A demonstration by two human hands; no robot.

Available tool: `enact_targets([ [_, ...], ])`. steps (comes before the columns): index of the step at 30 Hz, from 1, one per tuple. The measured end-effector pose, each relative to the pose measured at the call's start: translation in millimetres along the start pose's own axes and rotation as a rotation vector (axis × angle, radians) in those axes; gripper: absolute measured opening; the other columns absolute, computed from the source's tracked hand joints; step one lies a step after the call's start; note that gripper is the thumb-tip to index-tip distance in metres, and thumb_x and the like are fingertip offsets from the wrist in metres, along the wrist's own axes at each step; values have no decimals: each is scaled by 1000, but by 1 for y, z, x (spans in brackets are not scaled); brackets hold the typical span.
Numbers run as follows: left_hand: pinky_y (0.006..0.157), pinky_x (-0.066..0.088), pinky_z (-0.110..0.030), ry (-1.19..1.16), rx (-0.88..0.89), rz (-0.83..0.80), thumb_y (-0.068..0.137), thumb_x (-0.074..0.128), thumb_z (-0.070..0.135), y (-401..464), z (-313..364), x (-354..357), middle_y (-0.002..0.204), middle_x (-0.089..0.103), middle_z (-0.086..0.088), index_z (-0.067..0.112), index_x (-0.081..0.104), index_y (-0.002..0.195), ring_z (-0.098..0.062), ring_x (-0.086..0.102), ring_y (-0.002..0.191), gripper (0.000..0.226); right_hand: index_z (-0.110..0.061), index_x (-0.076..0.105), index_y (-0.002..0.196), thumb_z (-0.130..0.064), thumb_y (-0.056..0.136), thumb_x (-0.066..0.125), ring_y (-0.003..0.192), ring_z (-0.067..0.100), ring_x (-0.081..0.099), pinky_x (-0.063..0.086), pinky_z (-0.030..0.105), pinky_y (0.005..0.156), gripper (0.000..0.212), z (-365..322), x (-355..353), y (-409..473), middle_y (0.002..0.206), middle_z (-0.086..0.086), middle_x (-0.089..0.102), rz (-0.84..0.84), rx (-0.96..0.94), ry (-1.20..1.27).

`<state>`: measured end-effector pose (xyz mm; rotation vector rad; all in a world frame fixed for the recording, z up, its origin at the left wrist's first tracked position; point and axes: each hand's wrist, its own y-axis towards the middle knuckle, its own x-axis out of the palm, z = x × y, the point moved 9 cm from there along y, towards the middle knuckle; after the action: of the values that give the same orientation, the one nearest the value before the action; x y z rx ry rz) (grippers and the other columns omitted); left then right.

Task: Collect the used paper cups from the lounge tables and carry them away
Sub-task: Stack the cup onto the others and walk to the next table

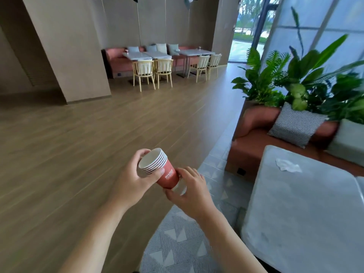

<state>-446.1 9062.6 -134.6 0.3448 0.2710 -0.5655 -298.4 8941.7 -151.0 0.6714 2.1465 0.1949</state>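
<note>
Wooden flooring (98, 144) is seen across the lounge, with a patterned grey rug (183, 243) laid at the near right. A pale table (307, 223) is stood on the right, a crumpled tissue (288, 164) lying on it. Far back, white tables (155, 54) are ringed by chairs. A tilted stack of red paper cups (159, 169) is held in mid-air: its rims are gripped by the left hand (136, 176), its base is clasped by the right hand (189, 191).

Six nested cups (157, 168), four chairs (142, 72), two hands.
</note>
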Motion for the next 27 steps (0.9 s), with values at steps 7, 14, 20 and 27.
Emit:
enact_targets([
  [7,94,60,-53,-53,88,-196,77,79,69,106,-30,47,122,71,16,42,55,136,-11,73,106,69,-27,70,124,-51,77,81,109,8,59,43,37,104,54,49,-11,53,115,-15,67,130,157,-76],
  [14,97,53,-36,74,224,-280,79,68,73,184,-33,50,121,67,20,40,55,138,-10,64,113,68,-29,71,116,-54,74,84,104,3,58,48,42,100,51,67,5,109,106,-21,65,193,312,-93],
  [20,99,44,-31,191,364,-319,82,60,76,228,-32,60,129,65,15,32,59,139,-12,54,120,72,-29,73,114,-58,72,82,106,6,60,48,42,100,52,79,8,130,107,-21,67,234,422,-128],
  [27,101,51,-38,133,345,-420,84,58,77,248,-58,99,132,65,11,29,57,143,-14,54,121,76,-27,75,112,-54,71,83,105,5,61,50,44,100,50,101,8,134,106,-21,67,239,502,-167],
])
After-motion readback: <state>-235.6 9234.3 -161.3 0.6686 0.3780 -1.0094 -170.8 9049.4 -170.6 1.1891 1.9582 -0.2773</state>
